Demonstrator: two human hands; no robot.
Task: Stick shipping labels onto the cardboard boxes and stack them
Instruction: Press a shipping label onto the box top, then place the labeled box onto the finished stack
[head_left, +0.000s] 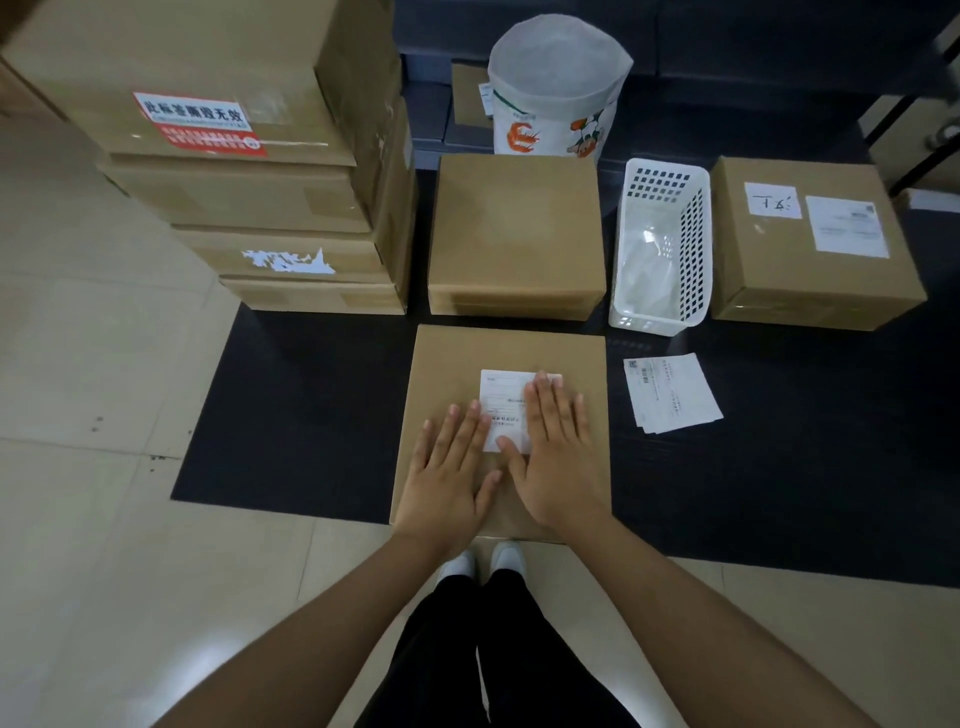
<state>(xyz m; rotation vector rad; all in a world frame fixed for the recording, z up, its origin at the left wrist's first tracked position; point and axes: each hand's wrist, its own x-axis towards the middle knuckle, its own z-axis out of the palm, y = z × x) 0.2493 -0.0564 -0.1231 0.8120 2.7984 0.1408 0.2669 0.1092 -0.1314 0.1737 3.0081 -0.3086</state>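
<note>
The stack (270, 208) fills the upper left of the frame, up and left of the box (452, 364) at lower centre. On that box our left hand (451, 467) and right hand (553, 457) lie flat, fingers straight, gripping nothing. They press the label (501, 397); we judge the left hand nearer the stack

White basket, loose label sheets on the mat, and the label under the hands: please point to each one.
white basket (631, 244), head view, on its left wall.
loose label sheets (675, 392), head view, middle of the top sheet.
label under the hands (501, 397), head view, uncovered part between the hands.
</note>
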